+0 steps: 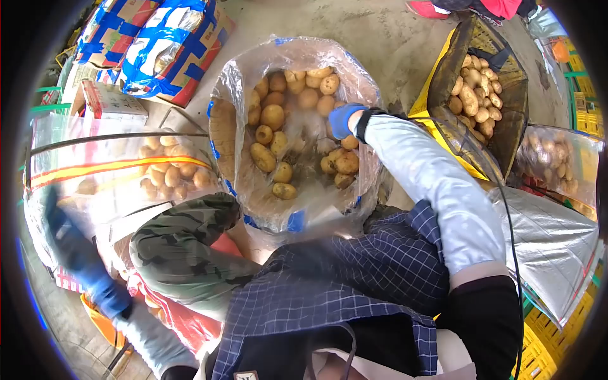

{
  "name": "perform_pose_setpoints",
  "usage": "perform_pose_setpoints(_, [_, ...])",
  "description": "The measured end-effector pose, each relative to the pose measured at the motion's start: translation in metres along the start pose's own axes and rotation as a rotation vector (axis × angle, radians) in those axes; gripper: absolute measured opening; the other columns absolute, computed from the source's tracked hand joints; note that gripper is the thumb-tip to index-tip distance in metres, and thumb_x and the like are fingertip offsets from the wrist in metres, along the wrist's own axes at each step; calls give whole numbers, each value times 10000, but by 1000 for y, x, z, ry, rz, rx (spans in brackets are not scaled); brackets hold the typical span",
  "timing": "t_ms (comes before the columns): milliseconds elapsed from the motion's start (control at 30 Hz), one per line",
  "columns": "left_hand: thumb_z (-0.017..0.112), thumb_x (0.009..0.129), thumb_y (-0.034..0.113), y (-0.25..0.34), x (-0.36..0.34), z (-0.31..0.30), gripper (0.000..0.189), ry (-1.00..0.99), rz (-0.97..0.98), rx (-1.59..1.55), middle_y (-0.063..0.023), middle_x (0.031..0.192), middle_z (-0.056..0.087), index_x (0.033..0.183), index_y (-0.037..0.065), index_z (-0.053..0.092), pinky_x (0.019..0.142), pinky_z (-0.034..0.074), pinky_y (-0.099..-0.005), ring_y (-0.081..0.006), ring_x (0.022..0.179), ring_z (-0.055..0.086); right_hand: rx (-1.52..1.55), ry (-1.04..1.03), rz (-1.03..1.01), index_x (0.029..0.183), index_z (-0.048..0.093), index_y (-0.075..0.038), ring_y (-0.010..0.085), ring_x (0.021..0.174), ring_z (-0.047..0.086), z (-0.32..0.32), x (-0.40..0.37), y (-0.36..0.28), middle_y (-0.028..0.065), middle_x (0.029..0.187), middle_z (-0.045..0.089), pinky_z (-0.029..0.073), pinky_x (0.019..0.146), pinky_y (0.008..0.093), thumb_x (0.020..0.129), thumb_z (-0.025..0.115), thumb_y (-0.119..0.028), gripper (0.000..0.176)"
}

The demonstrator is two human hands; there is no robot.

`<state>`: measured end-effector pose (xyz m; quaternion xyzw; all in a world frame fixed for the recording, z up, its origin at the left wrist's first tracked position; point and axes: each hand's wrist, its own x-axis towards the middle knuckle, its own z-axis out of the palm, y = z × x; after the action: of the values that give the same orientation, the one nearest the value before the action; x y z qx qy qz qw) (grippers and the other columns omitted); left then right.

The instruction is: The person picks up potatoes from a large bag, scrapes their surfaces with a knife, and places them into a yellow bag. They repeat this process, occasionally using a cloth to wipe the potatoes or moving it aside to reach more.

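My right hand (345,120), in a blue glove, reaches into a box lined with clear plastic (221,139). It is at the right side of the potatoes (272,117) lying inside, its back toward me and its fingers mostly hidden. Whether a potato is in its grasp does not show. Over on the left, my blue-gloved left hand (104,285) is smeared by motion, beside a clear bag of potatoes (174,171) with an orange band. Its fingers cannot be made out.
A yellow-and-black bag (437,69) holding potatoes stands open at the right. Beyond it lies another clear potato bag (548,155), above a silver sheet (544,240). Blue-taped boxes (171,50) sit at the upper left. Yellow crates (538,354) are lower right.
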<state>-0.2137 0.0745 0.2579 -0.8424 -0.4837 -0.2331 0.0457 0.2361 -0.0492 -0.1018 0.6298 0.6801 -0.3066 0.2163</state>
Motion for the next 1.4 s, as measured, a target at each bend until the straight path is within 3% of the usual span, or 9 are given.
perform_pose_setpoints(100, [555,957,135,145,-13,134,373,-844,-437,-330,-182,1101,727,1319,109,640,920,537,-420,-279,1034,703,-113,84,127,1058,777,-119,346,1040,712,38,29,-7,129,1123,745,553,830,530,770,706,-276,336])
perform_pose_setpoints(133, [614,913,175,107,-44,237,313,-579,288,-422,-203,992,718,1215,145,688,847,548,-442,-322,942,707,-209,134,218,1047,778,-143,330,1025,716,70,55,-9,87,1102,754,537,792,563,756,727,-271,322])
perform_pose_setpoints(267, [647,867,252,76,-143,442,276,-933,698,168,-149,1003,691,1120,160,704,862,508,-456,-342,967,660,-242,159,221,1045,772,-158,279,969,721,96,36,-5,47,1058,749,519,682,508,860,650,-232,234])
perform_pose_setpoints(367, [597,895,258,72,-177,477,259,-869,712,359,-113,1107,678,1116,161,691,901,465,-443,-307,1081,623,-327,208,311,1032,771,-175,273,914,713,102,41,-12,27,1029,738,497,615,492,903,601,-190,214])
perform_pose_setpoints(767, [674,887,258,105,-120,411,387,-1052,257,288,-101,1125,711,1216,55,654,885,534,-420,-292,1058,687,-339,134,211,933,796,-214,246,861,722,97,38,-2,17,926,767,500,622,445,847,656,-233,166])
perform_pose_setpoints(933, [809,841,280,126,-73,318,597,-942,-259,-919,-71,1137,710,1324,5,593,929,529,-331,-221,1031,690,463,114,-69,1303,587,-41,303,1076,680,-19,-72,-4,100,1173,704,520,931,408,807,832,-306,614])
perform_pose_setpoints(1100, [746,920,210,156,-70,256,655,-857,-438,-1967,-66,1341,570,1474,49,437,1043,461,-367,-192,1217,569,1308,426,-450,1411,486,-12,269,1094,668,-43,-165,-23,131,1281,641,547,925,398,887,779,-261,650])
perform_pose_setpoints(1233, [730,933,224,170,-85,224,727,-1093,-518,-2259,-104,1418,511,1527,65,342,1116,426,-433,-264,1320,516,1934,337,-666,1480,397,-3,323,1097,676,-37,-212,-48,157,1323,610,583,883,421,952,692,-269,661])
perform_pose_setpoints(1400, [586,950,552,197,-90,183,818,-1153,-597,-2268,-251,1405,522,1510,2,357,1061,478,-496,-383,1246,568,2325,88,-656,1445,435,-7,384,1048,682,-29,-233,-47,239,1281,621,598,814,456,910,685,-320,669])
